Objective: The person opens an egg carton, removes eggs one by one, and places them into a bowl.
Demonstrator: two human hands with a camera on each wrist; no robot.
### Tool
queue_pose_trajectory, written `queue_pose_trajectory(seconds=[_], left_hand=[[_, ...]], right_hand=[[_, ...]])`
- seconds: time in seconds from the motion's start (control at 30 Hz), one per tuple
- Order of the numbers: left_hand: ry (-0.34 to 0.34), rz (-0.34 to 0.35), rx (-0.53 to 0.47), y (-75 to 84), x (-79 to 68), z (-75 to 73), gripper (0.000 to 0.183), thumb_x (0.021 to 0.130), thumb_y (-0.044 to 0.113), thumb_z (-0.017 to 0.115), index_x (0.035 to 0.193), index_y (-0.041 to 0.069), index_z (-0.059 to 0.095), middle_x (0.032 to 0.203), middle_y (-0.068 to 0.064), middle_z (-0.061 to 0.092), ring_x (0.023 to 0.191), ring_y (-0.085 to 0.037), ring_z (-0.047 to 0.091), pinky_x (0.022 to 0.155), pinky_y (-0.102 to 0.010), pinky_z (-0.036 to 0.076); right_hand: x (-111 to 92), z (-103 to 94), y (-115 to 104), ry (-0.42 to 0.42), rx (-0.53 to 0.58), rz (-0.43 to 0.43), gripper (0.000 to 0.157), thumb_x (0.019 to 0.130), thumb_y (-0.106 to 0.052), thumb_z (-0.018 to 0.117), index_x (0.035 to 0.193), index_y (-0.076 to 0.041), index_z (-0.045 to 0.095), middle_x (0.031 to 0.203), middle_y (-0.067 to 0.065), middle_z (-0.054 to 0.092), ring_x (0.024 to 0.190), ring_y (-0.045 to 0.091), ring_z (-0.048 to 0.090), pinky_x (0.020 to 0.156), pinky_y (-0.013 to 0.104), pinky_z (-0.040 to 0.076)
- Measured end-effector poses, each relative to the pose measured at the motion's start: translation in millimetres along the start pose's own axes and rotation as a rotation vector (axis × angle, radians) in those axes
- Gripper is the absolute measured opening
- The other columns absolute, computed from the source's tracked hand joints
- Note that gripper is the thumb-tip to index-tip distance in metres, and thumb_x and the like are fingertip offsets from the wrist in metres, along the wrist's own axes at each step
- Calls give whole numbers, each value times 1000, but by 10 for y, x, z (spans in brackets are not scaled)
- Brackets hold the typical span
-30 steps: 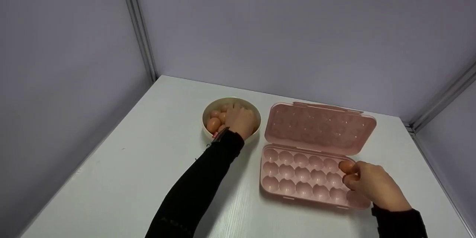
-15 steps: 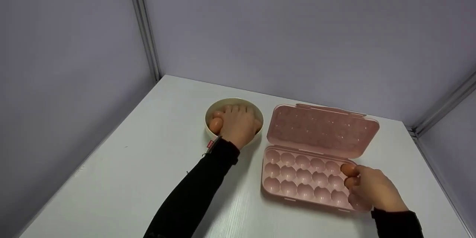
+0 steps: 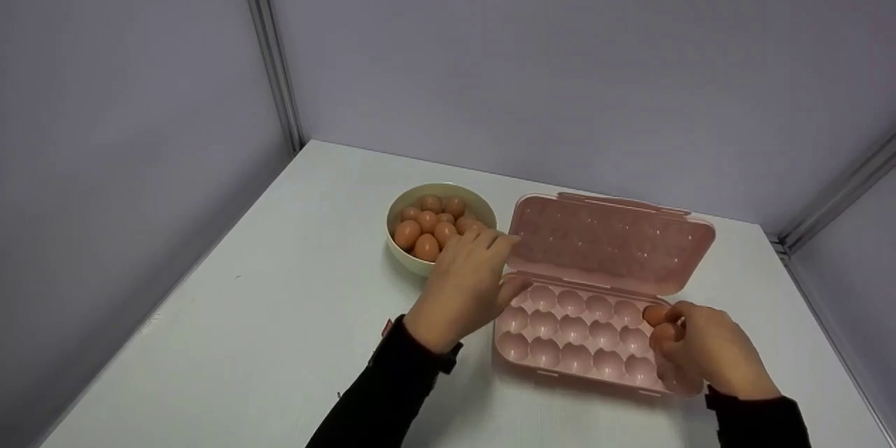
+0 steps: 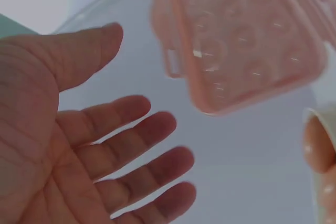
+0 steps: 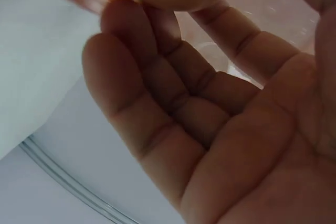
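My left hand (image 3: pixel 458 287) hovers between the bowl and the egg box, its fingers loosely extended; the left wrist view shows a bare palm (image 4: pixel 37 161). A cream bowl (image 3: pixel 408 264) holds several brown eggs (image 3: pixel 426 221). The pink egg box (image 3: pixel 581 376) lies with its lid (image 3: pixel 609 245) raised at the back. At the box's right end my right hand (image 3: pixel 722 350) holds a brown egg (image 3: pixel 663 337) with its fingertips, over the last column. Behind that egg another egg (image 3: pixel 654 314) sits in the back right pocket. My hand partly covers the front right pocket.
The white table (image 3: pixel 280 308) carries the bowl and egg box. A grey wall (image 3: pixel 532 70) rises right behind them, with side panels at left and right. The box's upright lid stands close to the bowl's right side.
My left hand has come out of the bowl with nothing in it, moving right and toward me, so the eggs there show. My right hand stays at the box's right end, its egg slightly higher.
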State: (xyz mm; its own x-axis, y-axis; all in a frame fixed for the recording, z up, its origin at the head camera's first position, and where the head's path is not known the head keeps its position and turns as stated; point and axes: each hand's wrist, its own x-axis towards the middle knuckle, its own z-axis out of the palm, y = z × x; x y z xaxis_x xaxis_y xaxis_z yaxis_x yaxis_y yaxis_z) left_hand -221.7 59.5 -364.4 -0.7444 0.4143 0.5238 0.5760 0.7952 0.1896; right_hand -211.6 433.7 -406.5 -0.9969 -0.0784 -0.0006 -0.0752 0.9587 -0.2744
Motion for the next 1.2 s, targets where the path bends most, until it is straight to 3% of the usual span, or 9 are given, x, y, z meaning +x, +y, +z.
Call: queue_pose_trajectory(seconds=[0.1,0.2,0.37,0.43,0.53,0.7,0.83,0.97,1.2], left_hand=[[-11,63,-43,146,-127,-174,56,98,48,75,140,13,63,130,-2,73,121,-22,68,105,-39,53],[12,131,-43,287,-236,-318,56,97,47,76,140,13,63,127,0,73,116,-19,69,103,-36,54],[131,238,-9,442,-368,-474,58,91,47,83,136,16,65,126,5,72,112,-14,69,99,-30,55],[184,269,-7,485,-403,-515,58,89,46,85,135,16,66,127,5,72,113,-13,69,97,-29,55],[255,308,-15,543,-440,-548,57,87,43,88,133,15,67,127,4,72,115,-13,69,98,-26,55],[319,359,-66,604,-488,-561,60,86,35,91,137,13,66,132,1,71,119,-13,68,104,-24,54],[409,427,-56,616,-503,-540,64,86,33,91,141,10,65,135,-2,70,118,-13,70,107,-22,54],[484,491,-88,622,-508,-517,66,87,28,91,143,7,63,136,-6,70,118,-14,71,109,-21,53],[566,539,-162,633,-497,-519,42,96,19,82,133,7,70,127,-7,73,111,-15,75,106,-20,54]], right_hand=[[-84,-89,-161,117,7,-93,34,83,-10,83,112,2,71,87,8,67,81,25,61,70,40,51],[-191,-157,-404,317,17,-214,36,79,-6,88,111,0,73,94,12,70,81,26,65,69,39,55],[-365,-313,-859,653,74,-483,46,69,4,90,112,-1,73,104,11,75,85,15,67,73,11,52],[-449,-393,-1018,723,139,-575,47,70,2,89,115,0,74,106,11,77,92,4,67,81,3,48],[-583,-479,-1229,792,297,-651,43,80,-13,90,117,4,75,104,16,79,101,-7,67,91,3,49],[-744,-510,-1534,902,483,-705,51,93,-34,84,111,12,74,104,22,78,105,-4,70,95,8,53],[-822,-457,-1703,950,515,-741,56,95,-39,81,109,15,73,104,23,77,107,-2,71,95,9,54],[-860,-387,-1798,927,565,-826,53,95,-33,83,107,18,71,103,22,77,106,1,73,95,10,54],[-844,-291,-1863,689,833,-1015,42,86,2,86,112,26,63,118,21,76,111,13,74,97,17,57]])
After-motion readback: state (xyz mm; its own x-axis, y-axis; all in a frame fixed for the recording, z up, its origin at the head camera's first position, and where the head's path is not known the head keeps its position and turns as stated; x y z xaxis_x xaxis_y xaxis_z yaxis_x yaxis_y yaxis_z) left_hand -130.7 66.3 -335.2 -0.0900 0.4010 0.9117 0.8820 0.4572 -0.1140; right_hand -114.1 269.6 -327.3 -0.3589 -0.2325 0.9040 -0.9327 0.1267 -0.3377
